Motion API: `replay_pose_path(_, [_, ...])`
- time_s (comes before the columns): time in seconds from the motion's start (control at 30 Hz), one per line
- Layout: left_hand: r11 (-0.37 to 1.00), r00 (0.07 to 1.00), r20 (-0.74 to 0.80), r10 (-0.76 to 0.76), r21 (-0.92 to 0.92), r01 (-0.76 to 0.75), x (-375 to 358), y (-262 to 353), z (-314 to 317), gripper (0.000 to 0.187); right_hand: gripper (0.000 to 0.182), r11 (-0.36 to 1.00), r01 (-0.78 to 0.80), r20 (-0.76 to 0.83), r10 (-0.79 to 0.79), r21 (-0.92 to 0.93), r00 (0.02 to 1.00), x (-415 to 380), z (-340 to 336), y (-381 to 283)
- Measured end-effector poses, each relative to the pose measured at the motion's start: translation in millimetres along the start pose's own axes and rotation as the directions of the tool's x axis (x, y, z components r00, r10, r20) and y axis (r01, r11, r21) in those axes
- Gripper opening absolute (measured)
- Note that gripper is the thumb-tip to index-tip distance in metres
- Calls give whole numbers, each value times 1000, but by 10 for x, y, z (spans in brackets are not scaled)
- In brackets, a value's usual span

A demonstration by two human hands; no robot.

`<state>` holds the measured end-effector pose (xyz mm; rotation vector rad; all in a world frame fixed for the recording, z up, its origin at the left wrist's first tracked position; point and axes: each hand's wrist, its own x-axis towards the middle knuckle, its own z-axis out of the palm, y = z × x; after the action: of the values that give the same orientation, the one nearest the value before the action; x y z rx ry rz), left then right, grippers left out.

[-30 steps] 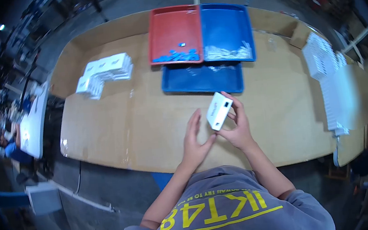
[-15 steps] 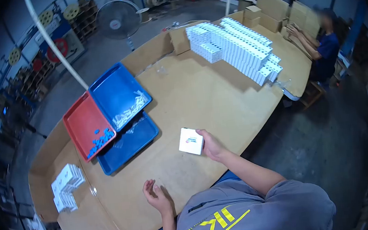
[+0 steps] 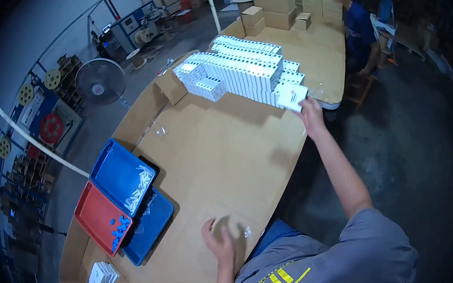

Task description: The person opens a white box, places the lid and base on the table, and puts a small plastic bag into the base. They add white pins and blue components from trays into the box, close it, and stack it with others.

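My right hand (image 3: 312,115), arm stretched out, grips a flat white square box (image 3: 291,97) with small printing on its face. The box is at the near right end of a large stack of white boxes (image 3: 241,73) and overlaps it in this view. Low over the cardboard-covered table (image 3: 212,159), my left hand (image 3: 219,243) holds nothing, its thumb and fingers apart.
Left of centre are a blue tray (image 3: 116,167) of small white pieces, a red tray (image 3: 93,211) with small blue parts, and another blue tray (image 3: 155,223) partly beneath them. White boxes (image 3: 102,281) sit at the lower left. A person (image 3: 356,34) is beyond the table's right side.
My right hand has carried the white box from the table's middle out to the big stack. The view has turned right. The other person, seated before, now appears more upright.
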<state>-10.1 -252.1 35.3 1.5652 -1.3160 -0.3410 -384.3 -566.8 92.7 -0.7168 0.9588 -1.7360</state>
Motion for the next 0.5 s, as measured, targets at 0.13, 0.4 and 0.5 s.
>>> replay_pose_path(0.13, [964,929,297,219,83,-254,348,169,835,49,40,988,79,-122,-96,-135,988,1192,-244,-169])
replay_pose_path(0.4, [926,887,427,176,235,-296,493,297,1155,71,39,937,-66,-295,-40,-343,955,2830,-191,-255])
replay_pose_path(0.5, [923,888,435,147,263,-282,539,332,1209,73,38,863,-107,-303,-55,-494,951,3143,-60,-241])
